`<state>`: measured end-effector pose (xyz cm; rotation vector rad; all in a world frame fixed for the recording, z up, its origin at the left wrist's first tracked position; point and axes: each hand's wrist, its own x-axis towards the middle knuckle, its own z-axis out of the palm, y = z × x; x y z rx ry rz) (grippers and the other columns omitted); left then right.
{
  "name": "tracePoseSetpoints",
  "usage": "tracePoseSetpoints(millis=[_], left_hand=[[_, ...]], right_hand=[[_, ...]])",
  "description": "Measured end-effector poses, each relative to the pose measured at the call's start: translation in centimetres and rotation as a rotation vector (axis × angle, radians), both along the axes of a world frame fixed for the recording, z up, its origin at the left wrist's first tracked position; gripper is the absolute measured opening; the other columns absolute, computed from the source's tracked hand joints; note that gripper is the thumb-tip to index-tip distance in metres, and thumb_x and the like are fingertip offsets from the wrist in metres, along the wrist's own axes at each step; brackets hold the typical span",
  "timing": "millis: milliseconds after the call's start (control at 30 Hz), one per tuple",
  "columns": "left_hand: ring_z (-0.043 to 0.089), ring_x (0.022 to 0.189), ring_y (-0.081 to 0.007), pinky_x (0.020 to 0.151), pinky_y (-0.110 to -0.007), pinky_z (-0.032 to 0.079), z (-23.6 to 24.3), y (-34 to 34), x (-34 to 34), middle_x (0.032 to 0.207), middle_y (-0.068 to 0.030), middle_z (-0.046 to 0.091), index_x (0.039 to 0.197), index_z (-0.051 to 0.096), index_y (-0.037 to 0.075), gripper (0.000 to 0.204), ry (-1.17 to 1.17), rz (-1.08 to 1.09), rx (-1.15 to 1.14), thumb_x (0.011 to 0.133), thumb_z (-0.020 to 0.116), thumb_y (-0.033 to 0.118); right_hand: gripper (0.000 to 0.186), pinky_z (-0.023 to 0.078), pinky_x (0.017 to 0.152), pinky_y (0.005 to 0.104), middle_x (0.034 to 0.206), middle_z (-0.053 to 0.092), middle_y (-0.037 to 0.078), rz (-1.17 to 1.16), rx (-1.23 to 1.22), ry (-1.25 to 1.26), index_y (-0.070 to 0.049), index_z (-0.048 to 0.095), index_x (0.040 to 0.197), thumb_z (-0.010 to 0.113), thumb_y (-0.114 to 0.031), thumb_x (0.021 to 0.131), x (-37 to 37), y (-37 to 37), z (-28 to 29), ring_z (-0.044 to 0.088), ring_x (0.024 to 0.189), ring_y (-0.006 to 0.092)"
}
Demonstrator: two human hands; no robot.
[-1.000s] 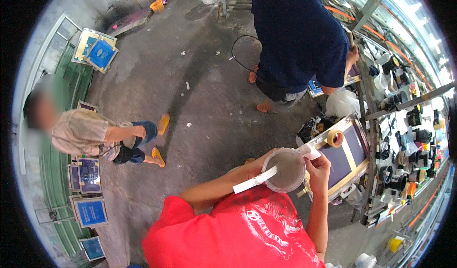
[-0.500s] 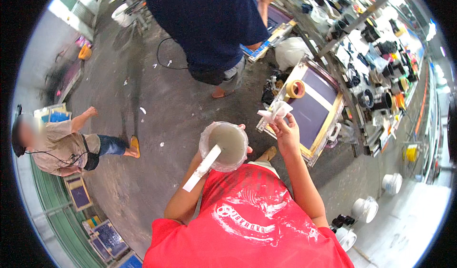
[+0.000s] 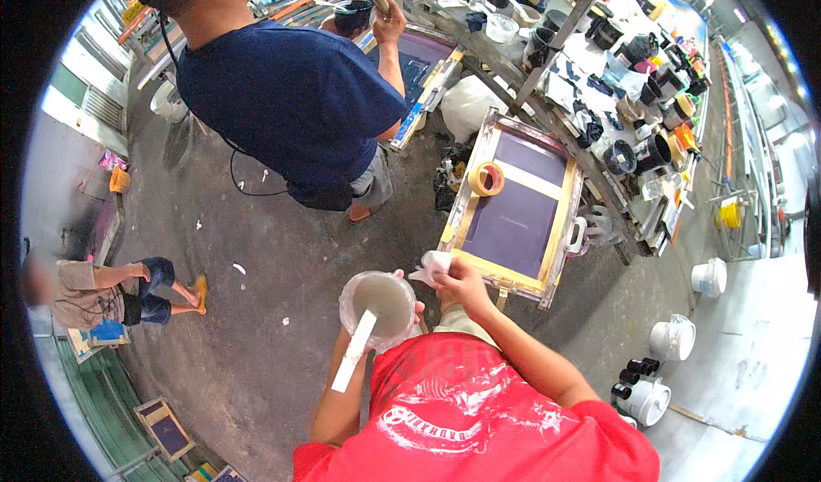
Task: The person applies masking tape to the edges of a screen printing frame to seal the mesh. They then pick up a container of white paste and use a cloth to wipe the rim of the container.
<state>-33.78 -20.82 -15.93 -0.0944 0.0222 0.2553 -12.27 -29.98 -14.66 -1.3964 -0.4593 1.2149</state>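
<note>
My left hand (image 3: 418, 311) holds a translucent plastic tub (image 3: 346, 303) from beneath, its fingertips curling up the right side while the palm stays hidden. Greyish liquid fills part of the tub, and a flat white stirring stick (image 3: 351, 355) leans out over the rim toward me. To the right, my right hand (image 3: 463, 287) is closed on a crumpled white wipe (image 3: 435, 266), whether cloth or paper I cannot tell. Just beyond that hand, a wood-toned screen printing frame (image 3: 518, 218) with dark mesh is propped up. A tan tape roll (image 3: 486, 178) rests on its left edge.
A co-worker in a navy shirt (image 3: 286, 106) stands ahead at another screen (image 3: 417, 67). Another person (image 3: 111, 287) is at far left. The table at right (image 3: 571, 97) is crowded with ink tubs. White buckets (image 3: 672, 338) line the right wall; a white bag (image 3: 470, 108) sits beyond the frame.
My right hand has lowered, bringing the wipe nearer the tub. The view has shifted, with the screen frame now closer to the middle. The person at far left has changed posture.
</note>
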Motion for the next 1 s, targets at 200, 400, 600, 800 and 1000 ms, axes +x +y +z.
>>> tracePoseSetpoints(millis=[200,400,600,800,1000], left_hand=[[0.056,0.107,-0.0535,0.082,-0.051,0.055,2.5,-1.7,-1.3,0.124,-0.0456,0.045,0.149,0.029,0.018,0.07,0.013,0.186,-0.023,0.093,0.047,0.057],[0.043,0.118,-0.0591,0.076,-0.061,0.054,0.8,-3.6,-2.7,0.134,-0.0465,0.031,0.151,0.024,0.024,0.077,-0.068,0.261,-0.12,0.089,0.05,0.062],[0.052,0.109,-0.0544,0.079,-0.054,0.055,1.1,-4.8,-1.6,0.128,-0.0441,0.042,0.149,0.029,0.019,0.072,0.082,0.343,-0.128,0.091,0.047,0.059],[0.058,0.103,-0.051,0.076,-0.051,0.056,2.1,-1.8,1.3,0.122,-0.0416,0.047,0.148,0.027,0.011,0.074,0.135,0.217,0.072,0.094,0.043,0.057],[0.057,0.105,-0.0537,0.073,-0.053,0.058,3.4,0.5,3.5,0.134,-0.0305,0.046,0.149,0.026,0.008,0.079,0.38,0.035,0.583,0.091,0.047,0.058]], right_hand=[[0.02,0.05,0.073,0.0382,0.087,0.061,0.018,0.196,0.141,-0.797,-0.003,0.056,0.09,0.069,-0.004,0.076,3.0,13.2,-4.9,0.064,0.081,0.0306],[0.043,0.047,0.086,0.0445,0.109,0.057,0.016,-0.004,-0.386,-1.327,-0.009,0.058,0.11,0.077,-0.02,0.073,15.8,19.7,-13.0,0.057,0.104,0.0364],[0.026,0.049,0.074,0.0381,0.09,0.064,0.012,0.13,0.108,-1.091,-0.006,0.067,0.099,0.075,-0.017,0.076,14.9,15.6,-14.6,0.061,0.084,0.0261],[0.033,0.04,0.056,0.026,0.061,0.054,-0.003,0.152,-0.065,-0.093,-0.001,0.067,0.084,0.058,-0.03,0.096,4.9,5.4,-5.5,0.049,0.057,0.0079],[0.03,0.048,0.084,0.0266,0.101,0.063,0.004,0.234,0.234,0.066,-0.003,0.06,0.119,0.052,-0.025,0.1,2.2,1.3,6.1,0.059,0.096,0.0123]])
